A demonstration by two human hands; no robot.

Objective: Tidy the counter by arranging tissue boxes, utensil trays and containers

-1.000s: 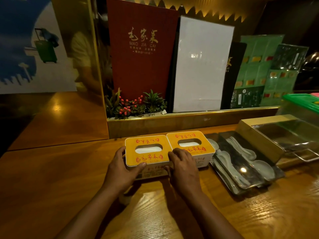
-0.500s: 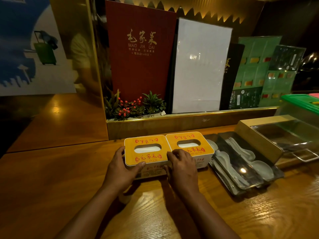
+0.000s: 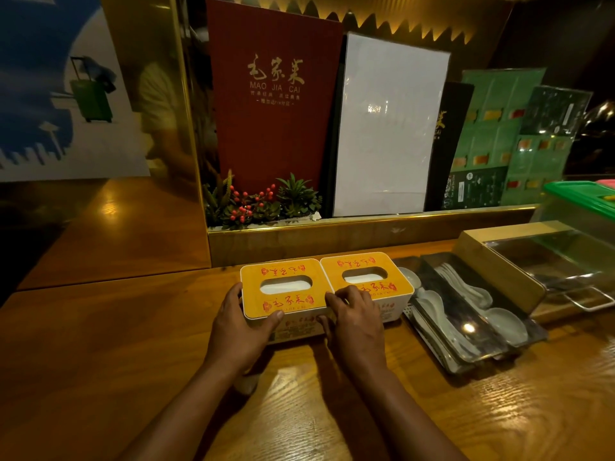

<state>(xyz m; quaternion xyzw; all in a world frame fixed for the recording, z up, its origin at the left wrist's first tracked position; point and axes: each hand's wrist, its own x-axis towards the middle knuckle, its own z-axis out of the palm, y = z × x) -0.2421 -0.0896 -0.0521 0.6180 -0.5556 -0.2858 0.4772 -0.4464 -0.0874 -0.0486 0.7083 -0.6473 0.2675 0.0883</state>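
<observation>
Little change since half second ago: left hand [image 3: 238, 331] still clamped on left yellow-topped white tissue box [image 3: 284, 296]. Right hand [image 3: 356, 322] fingers rest curled on right yellow-topped tissue box [image 3: 366, 277]. Boxes touching, on wooden bench [image 3: 100, 344], beside metal spoon tray [image 3: 466, 314].

Two bare forearms are extended from the lower edge of the frame toward its centre, converging slightly. The left hand [image 3: 238, 331] is held left of centre, thumb stretched rightward and fingers wrapped out of sight. The right hand [image 3: 357, 322] is placed palm-down just right of centre, its fingers [image 3: 346, 294] curled and pointed toward the upper frame.
</observation>
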